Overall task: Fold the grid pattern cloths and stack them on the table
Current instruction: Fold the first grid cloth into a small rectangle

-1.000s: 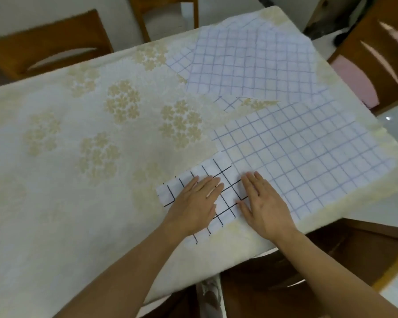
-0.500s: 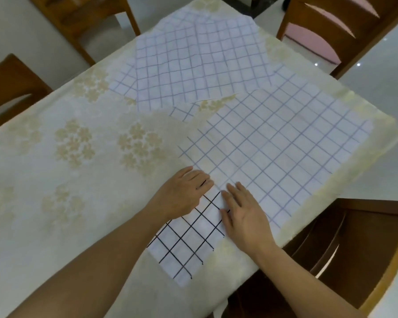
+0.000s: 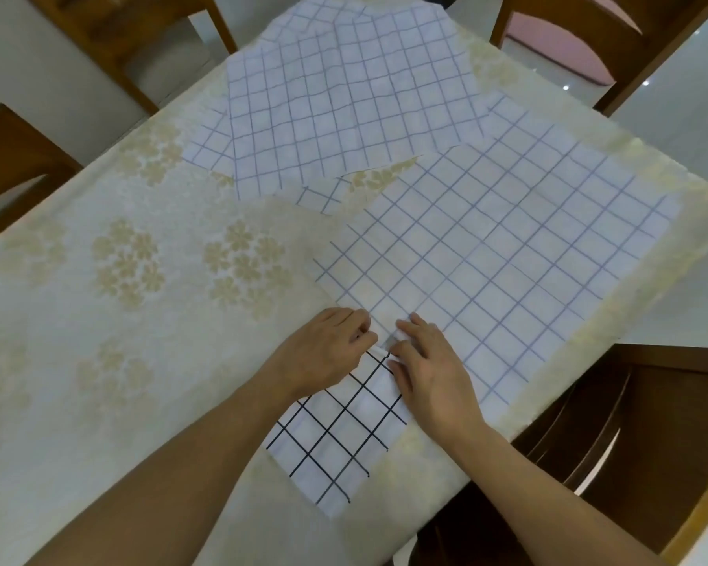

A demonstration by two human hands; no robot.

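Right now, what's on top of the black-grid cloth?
Both hands, left and right, rest on the far corner of the black-grid cloth, pinching a small edge. Which cloth overlaps there is hidden beneath them.

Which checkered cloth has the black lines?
The small folded cloth nearest the person, partly under both hands, has bold black lines. The big flat cloth and the far cloth have thin, pale purple-blue lines.

I see both bare forearms reaching in from the bottom edge and converging toward the middle. My left hand (image 3: 323, 355) lies palm down, knuckles up, its fingers curled inward at the tips. My right hand (image 3: 430, 361) sits just beside it, also palm down, fingers bent and pinching, thumb tucked toward the left hand's fingertips. The two hands almost touch.
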